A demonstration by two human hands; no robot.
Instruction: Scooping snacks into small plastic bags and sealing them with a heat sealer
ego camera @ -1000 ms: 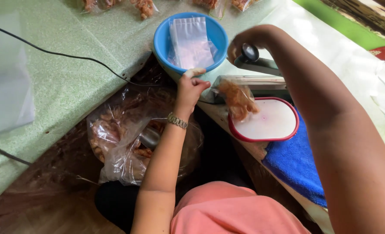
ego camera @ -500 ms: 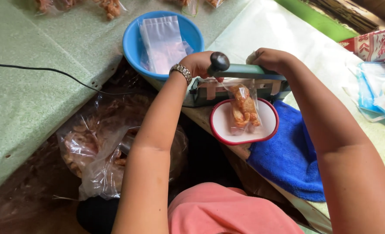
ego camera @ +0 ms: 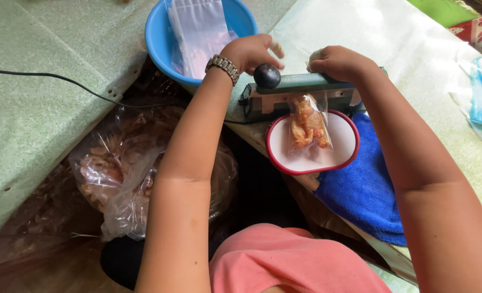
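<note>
Sealer arm pressed down on the snack bag

Right hand (ego camera: 338,62) now bears on the heat sealer (ego camera: 300,89), fingers curled over its arm; left hand (ego camera: 249,51) has lifted off, fingers loose and empty. Snack bag (ego camera: 309,125) hangs below, over the red-rimmed lid (ego camera: 344,154).

bare forearms, no sleeves showing, silver metal link watch (ego camera: 222,67) on the left wrist, salmon-pink top (ego camera: 295,263), something black (ego camera: 122,260) at the lap
</note>
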